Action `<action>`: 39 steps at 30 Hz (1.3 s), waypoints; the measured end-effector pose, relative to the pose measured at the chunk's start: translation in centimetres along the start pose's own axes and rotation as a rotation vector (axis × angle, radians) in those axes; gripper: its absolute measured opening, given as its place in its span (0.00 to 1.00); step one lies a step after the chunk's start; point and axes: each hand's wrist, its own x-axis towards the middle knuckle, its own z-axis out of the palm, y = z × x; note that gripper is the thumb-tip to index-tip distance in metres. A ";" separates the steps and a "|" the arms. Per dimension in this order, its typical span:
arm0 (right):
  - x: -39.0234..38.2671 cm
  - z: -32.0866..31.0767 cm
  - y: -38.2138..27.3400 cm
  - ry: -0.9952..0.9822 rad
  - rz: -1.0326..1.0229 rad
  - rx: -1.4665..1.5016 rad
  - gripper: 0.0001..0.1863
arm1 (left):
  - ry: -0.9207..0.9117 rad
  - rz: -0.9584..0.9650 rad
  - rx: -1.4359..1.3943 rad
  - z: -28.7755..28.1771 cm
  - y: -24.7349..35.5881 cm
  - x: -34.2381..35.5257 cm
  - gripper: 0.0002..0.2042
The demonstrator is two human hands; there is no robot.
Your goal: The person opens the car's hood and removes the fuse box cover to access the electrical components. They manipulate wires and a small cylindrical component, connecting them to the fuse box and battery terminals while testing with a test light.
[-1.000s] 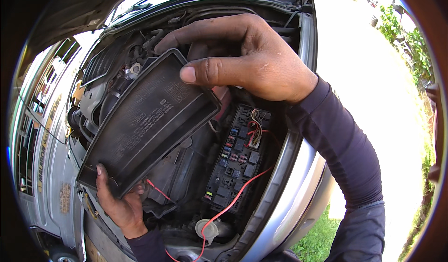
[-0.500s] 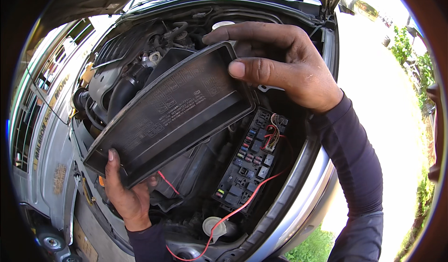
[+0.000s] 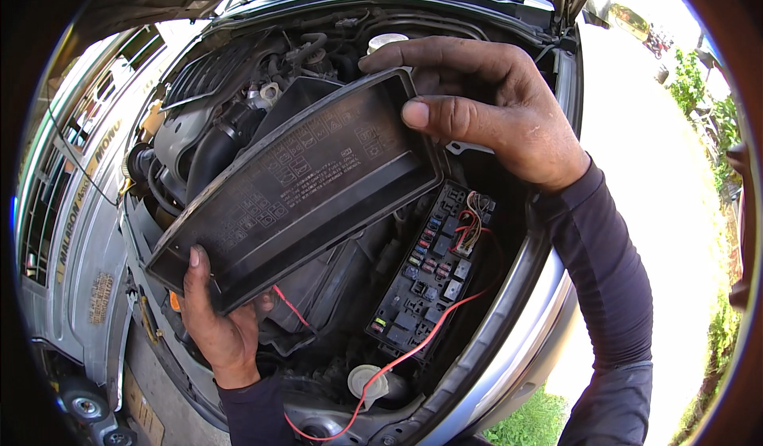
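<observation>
Cover (image 3: 298,193) partly hides the left hand (image 3: 224,338) holding its lower end.

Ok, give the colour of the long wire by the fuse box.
The wire is red, clearest in the head view.

Outdoor bkgd, daylight, strong sun; R side overexposed.
L: silver veh. (image 3: 83,307) alongside, dark side windows (image 3: 44,231), lettering on panels, tall in view; lwr L, 2 wheels (image 3: 86,406) w/ dark tyres, grey ground (image 3: 173,406), flat tan pc. (image 3: 143,414) lying there. R: pale ground (image 3: 636,247), near-white from glare; grass patch (image 3: 528,422), sunlit, lwr ctr-R; green shrubs (image 3: 687,81) & grassy strip (image 3: 719,303) along far R; upper R, small distant items, too blurred to ID.
</observation>
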 end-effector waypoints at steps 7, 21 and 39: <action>0.0 0.0 -0.1 -0.002 0.026 -0.008 0.25 | -0.007 0.010 0.005 0.3 0.1 -0.1 0.19; 0.3 0.7 -0.8 0.046 0.033 -0.018 0.29 | 0.021 0.042 -0.049 -0.8 -1.2 0.7 0.24; 0.1 0.6 -0.7 0.037 0.065 -0.038 0.34 | 0.017 -0.033 -0.042 0.1 -0.3 0.4 0.23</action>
